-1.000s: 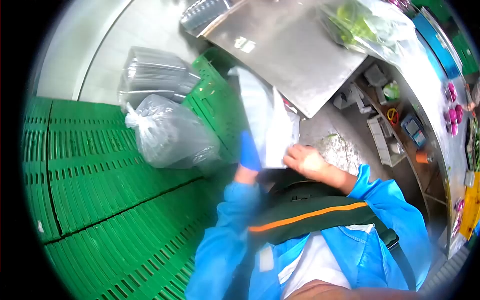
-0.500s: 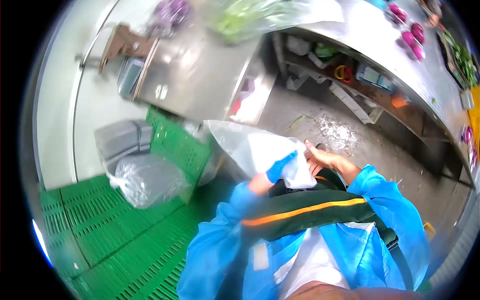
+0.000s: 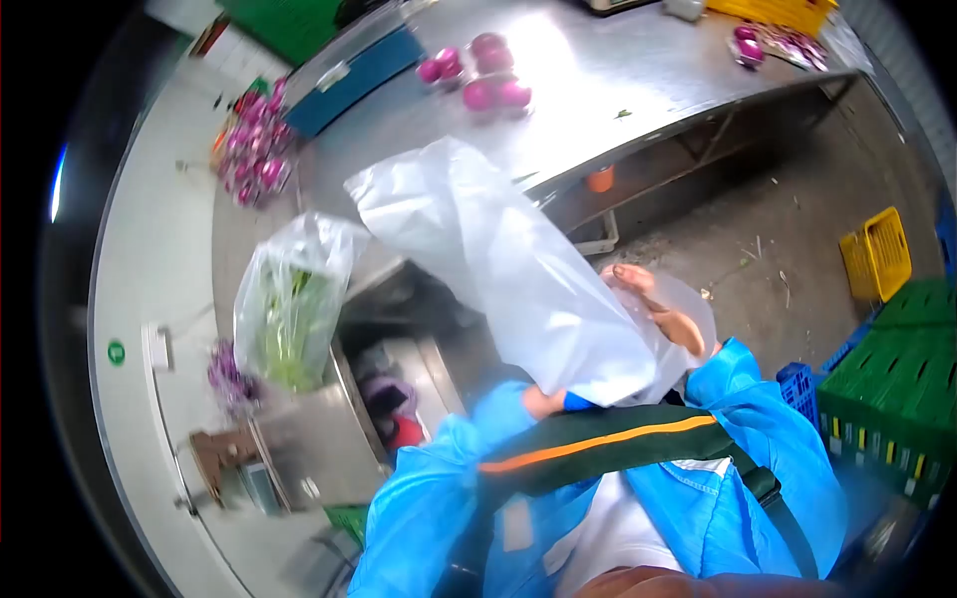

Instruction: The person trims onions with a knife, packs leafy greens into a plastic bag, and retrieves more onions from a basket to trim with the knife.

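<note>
A large translucent white plastic bag (image 3: 498,259) stretches out in front of my body, its far end above the steel table edge. My left hand (image 3: 576,401), in a blue glove, is at the bag's near end, closed on the plastic; its fingers are mostly hidden behind the film. Bare and bent at the fingers, my right hand (image 3: 653,299) grips the bag's right side near its end, with thin film draped over part of the hand and wrist.
Red onions (image 3: 488,80) lie on the steel table (image 3: 598,100). A bag of leafy greens (image 3: 294,309) sits on a lower surface at left, near bagged onions (image 3: 254,149). Yellow (image 3: 877,254) and green crates (image 3: 892,389) stand on the floor at right.
My view has turned toward the right, bringing the onion table ahead and the floor crates into sight. The bag has spread out longer, and my right hand now has film over it.
</note>
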{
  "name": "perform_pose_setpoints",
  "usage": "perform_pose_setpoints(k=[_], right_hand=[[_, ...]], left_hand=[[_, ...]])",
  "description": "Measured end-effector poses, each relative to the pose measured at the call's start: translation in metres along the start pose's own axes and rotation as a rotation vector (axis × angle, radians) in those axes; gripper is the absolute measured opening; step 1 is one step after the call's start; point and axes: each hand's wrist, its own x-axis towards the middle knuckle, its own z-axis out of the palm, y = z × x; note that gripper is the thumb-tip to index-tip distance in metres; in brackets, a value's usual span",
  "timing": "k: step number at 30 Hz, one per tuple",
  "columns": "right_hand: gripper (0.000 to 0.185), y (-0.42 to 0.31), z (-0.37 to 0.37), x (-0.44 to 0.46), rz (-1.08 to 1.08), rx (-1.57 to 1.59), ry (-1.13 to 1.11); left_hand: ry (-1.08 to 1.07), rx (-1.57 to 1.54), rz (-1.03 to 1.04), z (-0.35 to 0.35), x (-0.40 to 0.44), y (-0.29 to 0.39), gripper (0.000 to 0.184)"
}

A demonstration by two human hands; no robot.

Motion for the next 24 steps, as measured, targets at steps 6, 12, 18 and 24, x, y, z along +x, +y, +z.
perform_pose_setpoints(k=[6, 12, 18, 24], right_hand=[[0.053, 0.051, -0.157, 0.036, -0.376, 0.286, 0.038], [0.059, 0.021, -0.14, 0.028, 0.04, -0.533, 0.324], [0.049, 0.043, -0.107, 0.054, 0.081, -0.387, 0.211], [0.055, 0.042, -0.197, 0.044, -0.417, 0.493, 0.607]], left_hand=[[0.292, 0.077, 0.067, -0.035, 0.032, 0.077, 0.034], [0.06, 0.127, 0.12, -0.084, 0.071, 0.129, 0.042], [-0.303, 0.319, 0.113, -0.09, 0.133, 0.128, 0.037], [-0.412, 0.342, 0.154, -0.076, 0.198, 0.145, 0.033]])
